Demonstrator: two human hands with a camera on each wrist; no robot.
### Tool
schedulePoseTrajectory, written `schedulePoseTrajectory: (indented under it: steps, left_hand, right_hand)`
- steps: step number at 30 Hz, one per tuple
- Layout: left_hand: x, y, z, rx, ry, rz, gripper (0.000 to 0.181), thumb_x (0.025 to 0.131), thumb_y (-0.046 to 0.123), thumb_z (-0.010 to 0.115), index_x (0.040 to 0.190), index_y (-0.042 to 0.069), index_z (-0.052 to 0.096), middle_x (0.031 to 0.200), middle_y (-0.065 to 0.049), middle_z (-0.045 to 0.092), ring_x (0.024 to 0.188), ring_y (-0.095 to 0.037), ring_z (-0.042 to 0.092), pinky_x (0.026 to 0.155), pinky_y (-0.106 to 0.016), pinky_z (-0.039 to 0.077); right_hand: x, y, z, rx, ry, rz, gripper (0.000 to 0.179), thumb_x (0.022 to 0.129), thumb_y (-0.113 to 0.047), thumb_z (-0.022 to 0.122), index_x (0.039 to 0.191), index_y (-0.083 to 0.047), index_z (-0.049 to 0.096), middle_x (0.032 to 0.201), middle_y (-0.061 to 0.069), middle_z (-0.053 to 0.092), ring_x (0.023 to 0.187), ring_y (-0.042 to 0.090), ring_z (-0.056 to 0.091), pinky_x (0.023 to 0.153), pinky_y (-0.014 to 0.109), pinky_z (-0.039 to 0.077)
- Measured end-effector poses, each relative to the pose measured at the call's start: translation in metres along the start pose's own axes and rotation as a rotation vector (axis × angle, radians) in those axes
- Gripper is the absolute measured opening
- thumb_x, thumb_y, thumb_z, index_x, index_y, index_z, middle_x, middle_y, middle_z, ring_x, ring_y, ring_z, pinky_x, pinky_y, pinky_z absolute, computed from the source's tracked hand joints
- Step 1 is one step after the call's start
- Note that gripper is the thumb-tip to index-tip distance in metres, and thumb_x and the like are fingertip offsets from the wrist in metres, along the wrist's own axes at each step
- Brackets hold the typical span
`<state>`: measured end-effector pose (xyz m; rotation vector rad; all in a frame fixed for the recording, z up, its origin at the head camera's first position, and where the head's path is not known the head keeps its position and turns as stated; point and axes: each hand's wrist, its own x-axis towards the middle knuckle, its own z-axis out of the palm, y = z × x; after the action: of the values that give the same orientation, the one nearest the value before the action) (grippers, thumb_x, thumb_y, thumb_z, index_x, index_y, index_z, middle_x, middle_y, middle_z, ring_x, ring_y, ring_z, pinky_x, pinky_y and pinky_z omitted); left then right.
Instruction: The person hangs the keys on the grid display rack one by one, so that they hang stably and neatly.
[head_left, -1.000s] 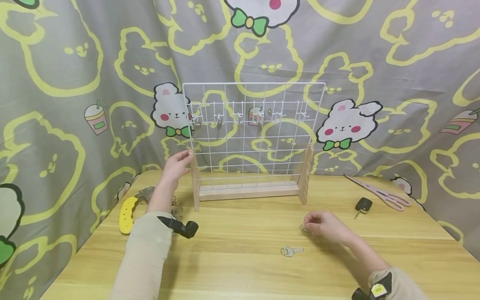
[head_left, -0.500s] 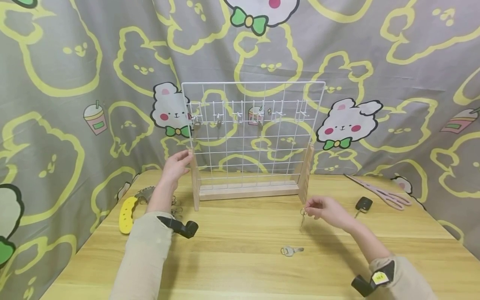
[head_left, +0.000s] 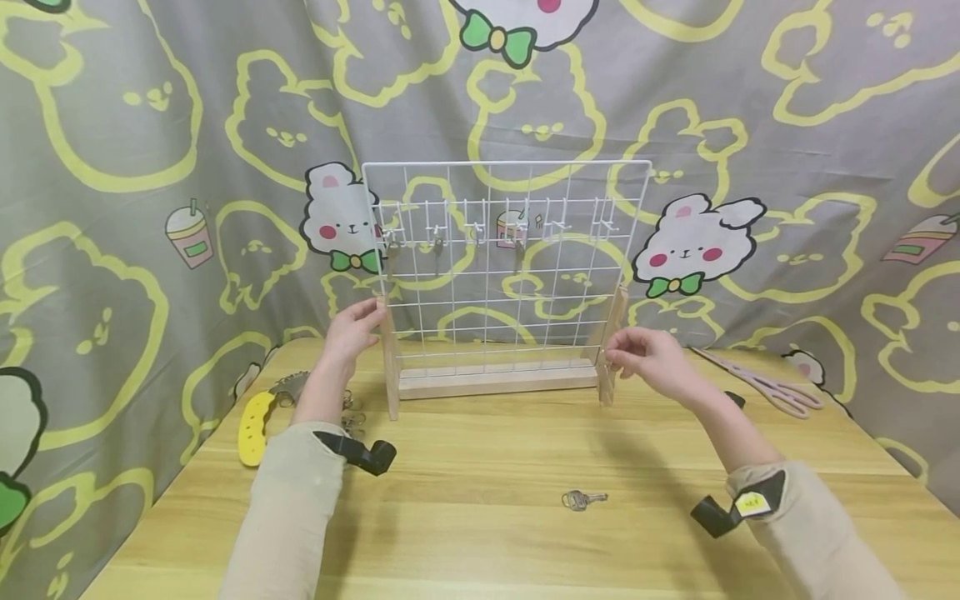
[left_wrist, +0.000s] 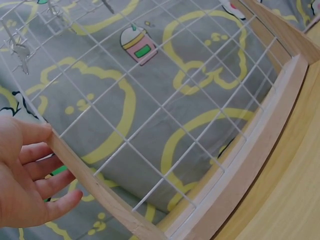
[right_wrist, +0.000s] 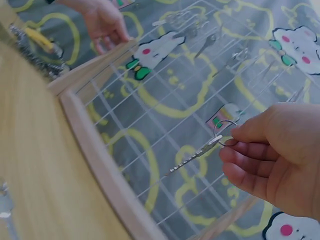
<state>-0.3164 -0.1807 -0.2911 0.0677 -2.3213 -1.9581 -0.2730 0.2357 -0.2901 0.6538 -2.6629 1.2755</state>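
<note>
A white wire grid rack (head_left: pixel 498 385) with wooden side posts stands on the table. My left hand (head_left: pixel 352 335) holds its left post near the top, thumb in front and fingers behind. My right hand (head_left: pixel 651 362) is raised by the right post and pinches the ring of a key (right_wrist: pixel 199 153), which dangles below the fingers in front of the grid. White hooks (head_left: pixel 557 227) line the upper grid. Several keys (right_wrist: pixel 206 45) hang from the left ones. Another key (head_left: pixel 576 500) with a ring lies on the table in front.
Pink-handled scissors (head_left: pixel 780 393) lie at the back right. A black car key (head_left: pixel 735 399) there is mostly hidden behind my right wrist. At the left lies a yellow curved piece (head_left: pixel 257 427) beside a toothed metal piece (head_left: pixel 288 387). A patterned curtain (head_left: pixel 525 108) hangs behind.
My right hand has lifted the key off the table and carried it up and back to the rack's right post. My left hand has stayed on the left post.
</note>
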Motion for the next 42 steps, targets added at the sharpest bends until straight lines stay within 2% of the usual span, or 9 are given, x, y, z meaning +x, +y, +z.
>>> schedulePoseTrajectory:
  steps: [3, 12, 18, 24, 28, 36, 42]
  left_hand:
    - [0.0, 0.001, 0.0, -0.003, 0.0, 0.002, 0.05, 0.098, 0.021, 0.048, 0.142, 0.004, 0.034, 0.144, -0.015, 0.036, 0.131, -0.028, 0.033, 0.106, -0.042, 0.034]
    - [0.0, 0.001, 0.001, -0.002, 0.001, -0.001, 0.049, 0.098, 0.02, 0.047, 0.143, 0.004, 0.033, 0.144, -0.014, 0.036, 0.132, -0.027, 0.033, 0.105, -0.041, 0.034]
    - [0.0, 0.001, 0.0, -0.001, -0.006, -0.002, 0.05, 0.098, 0.021, 0.047, 0.143, 0.004, 0.032, 0.144, -0.015, 0.035, 0.132, -0.027, 0.032, 0.106, -0.041, 0.034]
    - [0.0, 0.0, 0.0, 0.004, -0.007, 0.006, 0.05, 0.098, 0.02, 0.047, 0.143, 0.004, 0.032, 0.144, -0.015, 0.036, 0.132, -0.028, 0.033, 0.106, -0.043, 0.033]
    - [0.0, -0.001, 0.0, 0.006, -0.005, 0.006, 0.05, 0.098, 0.02, 0.048, 0.143, 0.004, 0.032, 0.144, -0.015, 0.036, 0.131, -0.028, 0.033, 0.106, -0.042, 0.034]
    - [-0.001, -0.001, -0.001, 0.016, -0.01, 0.007, 0.052, 0.098, 0.023, 0.048, 0.144, 0.005, 0.031, 0.145, -0.014, 0.035, 0.132, -0.027, 0.032, 0.106, -0.041, 0.034]
    - [-0.001, -0.001, 0.0, 0.008, -0.009, 0.008, 0.051, 0.098, 0.022, 0.048, 0.143, 0.005, 0.033, 0.144, -0.014, 0.036, 0.132, -0.027, 0.033, 0.106, -0.041, 0.034]
  right_hand:
    - [0.008, -0.011, -0.007, -0.005, 0.031, 0.005, 0.013, 0.091, -0.007, 0.058, 0.095, 0.005, 0.059, 0.082, 0.013, 0.064, 0.073, 0.02, 0.061, 0.063, 0.027, 0.055]
    - [0.024, -0.036, -0.019, 0.041, 0.048, 0.028, 0.021, 0.093, -0.013, 0.058, 0.101, 0.006, 0.057, 0.084, 0.014, 0.062, 0.074, 0.018, 0.06, 0.064, 0.023, 0.054]
    - [0.033, -0.046, -0.021, 0.034, 0.082, 0.001, 0.02, 0.094, -0.014, 0.056, 0.101, 0.005, 0.056, 0.084, 0.015, 0.061, 0.075, 0.026, 0.059, 0.063, 0.023, 0.053]
    - [0.042, -0.058, -0.023, 0.061, 0.145, -0.009, 0.02, 0.094, -0.015, 0.056, 0.101, 0.003, 0.056, 0.083, 0.013, 0.061, 0.073, 0.018, 0.059, 0.067, 0.024, 0.053]
    - [0.05, -0.067, -0.022, 0.086, 0.201, -0.004, 0.017, 0.093, -0.015, 0.057, 0.098, 0.002, 0.057, 0.082, 0.011, 0.062, 0.072, 0.018, 0.06, 0.068, 0.025, 0.053]
    - [0.067, -0.08, -0.02, 0.147, 0.246, -0.012, 0.015, 0.092, -0.011, 0.057, 0.099, 0.002, 0.058, 0.085, 0.015, 0.062, 0.072, 0.015, 0.06, 0.069, 0.027, 0.056]
    - [0.08, -0.086, -0.02, 0.169, 0.276, -0.02, 0.015, 0.093, -0.01, 0.056, 0.1, 0.003, 0.058, 0.081, 0.009, 0.062, 0.07, 0.015, 0.06, 0.069, 0.03, 0.056]
